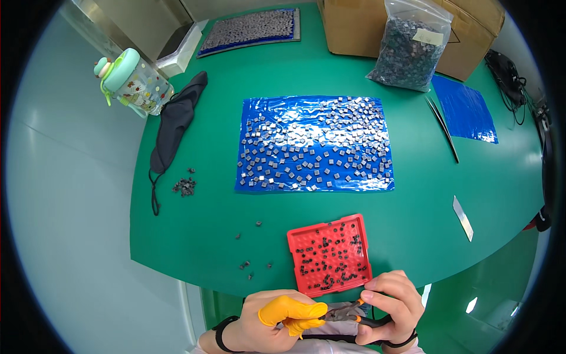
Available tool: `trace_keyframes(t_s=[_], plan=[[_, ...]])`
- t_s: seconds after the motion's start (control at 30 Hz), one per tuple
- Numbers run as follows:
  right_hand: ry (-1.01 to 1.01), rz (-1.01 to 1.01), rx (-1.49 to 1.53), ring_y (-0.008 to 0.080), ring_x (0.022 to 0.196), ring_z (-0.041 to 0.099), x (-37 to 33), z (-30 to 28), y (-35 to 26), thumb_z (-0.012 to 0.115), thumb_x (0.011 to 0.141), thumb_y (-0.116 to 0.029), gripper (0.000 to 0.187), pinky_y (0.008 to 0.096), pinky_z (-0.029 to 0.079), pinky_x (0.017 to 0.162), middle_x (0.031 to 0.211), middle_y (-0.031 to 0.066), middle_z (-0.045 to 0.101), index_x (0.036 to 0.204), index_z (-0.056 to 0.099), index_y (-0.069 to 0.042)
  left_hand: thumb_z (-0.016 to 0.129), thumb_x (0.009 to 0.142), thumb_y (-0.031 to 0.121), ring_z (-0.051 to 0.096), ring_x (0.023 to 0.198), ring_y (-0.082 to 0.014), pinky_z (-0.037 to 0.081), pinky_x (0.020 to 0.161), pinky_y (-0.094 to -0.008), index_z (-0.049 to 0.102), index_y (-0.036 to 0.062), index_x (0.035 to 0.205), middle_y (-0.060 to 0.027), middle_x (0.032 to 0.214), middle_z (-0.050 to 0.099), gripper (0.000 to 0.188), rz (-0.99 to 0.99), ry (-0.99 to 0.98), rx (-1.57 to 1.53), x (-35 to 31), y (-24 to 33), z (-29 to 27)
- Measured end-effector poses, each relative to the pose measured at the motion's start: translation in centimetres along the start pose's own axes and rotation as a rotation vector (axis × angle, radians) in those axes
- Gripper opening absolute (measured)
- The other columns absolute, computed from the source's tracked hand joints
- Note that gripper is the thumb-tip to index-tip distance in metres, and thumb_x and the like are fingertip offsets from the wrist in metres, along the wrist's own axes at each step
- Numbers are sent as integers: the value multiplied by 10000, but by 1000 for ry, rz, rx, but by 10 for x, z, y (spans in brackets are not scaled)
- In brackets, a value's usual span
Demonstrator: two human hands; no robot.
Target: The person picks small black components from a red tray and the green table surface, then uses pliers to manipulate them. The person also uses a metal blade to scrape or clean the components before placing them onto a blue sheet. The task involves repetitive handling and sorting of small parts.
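At the near edge of the table, my left hand (268, 321) is closed, with yellow finger cots on its thumb and finger. They pinch something too small to make out, right at the jaws of the pliers. My right hand (398, 304) grips these pliers (339, 314), which have black and orange handles. Just beyond both hands lies a red tray (290, 253), holding many small black parts. Farther back, a blue plastic sheet (244, 171) carries rows of small square metallic pieces.
Small dark parts (186, 187) are heaped at left beside a black pouch (177, 124) and a bottle (138, 82). Tweezers (445, 133), a blade (463, 218) and a blue film (469, 112) lie at right. A filled bag (407, 56), cardboard box (354, 29) and loaded panel (250, 29) stand behind.
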State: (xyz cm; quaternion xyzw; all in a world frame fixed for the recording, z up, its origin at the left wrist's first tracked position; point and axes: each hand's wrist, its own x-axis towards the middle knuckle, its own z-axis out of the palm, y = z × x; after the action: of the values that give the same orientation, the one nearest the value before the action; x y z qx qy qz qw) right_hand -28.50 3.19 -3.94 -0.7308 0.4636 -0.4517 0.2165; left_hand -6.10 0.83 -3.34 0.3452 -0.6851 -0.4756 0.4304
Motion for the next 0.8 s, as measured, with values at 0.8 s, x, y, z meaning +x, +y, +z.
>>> trace_keyframes(t_s=[0.8], plan=[[-15,-65,-88,252,753,609,2,-2,0,743,726,-495,507,360,452,611,905,93,612,966,647,-59,486,952,140,403,562,-205,334,554,-344,461,25,992,-92,720,492,124,14,-69,-144,8,-2,10]])
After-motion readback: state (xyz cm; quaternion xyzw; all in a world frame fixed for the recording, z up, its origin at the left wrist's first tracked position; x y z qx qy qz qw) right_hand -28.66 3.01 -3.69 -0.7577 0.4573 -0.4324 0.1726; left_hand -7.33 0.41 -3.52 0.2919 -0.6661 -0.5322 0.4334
